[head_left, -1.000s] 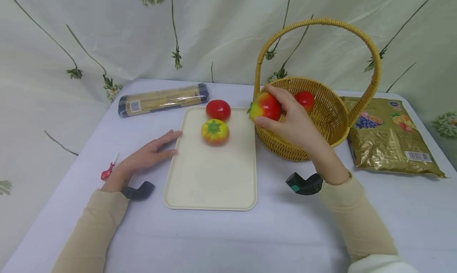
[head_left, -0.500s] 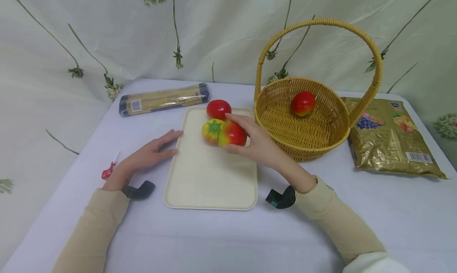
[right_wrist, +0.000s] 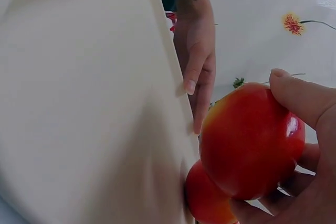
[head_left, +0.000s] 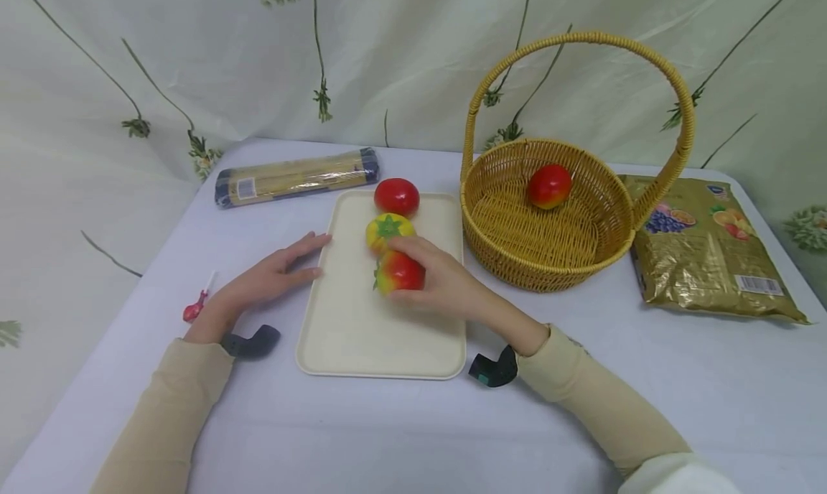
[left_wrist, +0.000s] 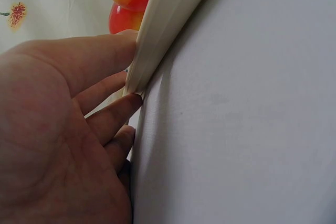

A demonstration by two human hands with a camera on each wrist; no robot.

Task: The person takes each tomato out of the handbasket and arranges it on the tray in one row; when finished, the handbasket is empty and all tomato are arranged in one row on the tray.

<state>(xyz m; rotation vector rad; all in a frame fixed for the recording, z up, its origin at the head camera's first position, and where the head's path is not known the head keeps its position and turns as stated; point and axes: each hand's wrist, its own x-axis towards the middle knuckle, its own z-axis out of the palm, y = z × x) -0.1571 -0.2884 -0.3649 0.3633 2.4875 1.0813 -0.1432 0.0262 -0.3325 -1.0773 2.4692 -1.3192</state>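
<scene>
My right hand grips a red-and-yellow tomato-like fruit with thumb and fingers, over the middle of the cream tray. In the right wrist view this fruit looks raised off the tray, which bears a shadow. Just behind it sits a yellow fruit with a green leafy cap, partly hidden. A red fruit lies at the tray's far end. My left hand touches the tray's left edge with thumb and fairly straight fingers; the left wrist view shows the fingertips against the rim.
Right of the tray stands a wicker basket with a tall handle and one red fruit. Beside it lies a gold bag. A long wrapped packet lies behind the tray, and a lollipop by my left wrist.
My right hand has carried the red-and-yellow fruit from above the basket leftward over the tray, then nearer to me, in front of the yellow fruit. The left hand has stayed put.
</scene>
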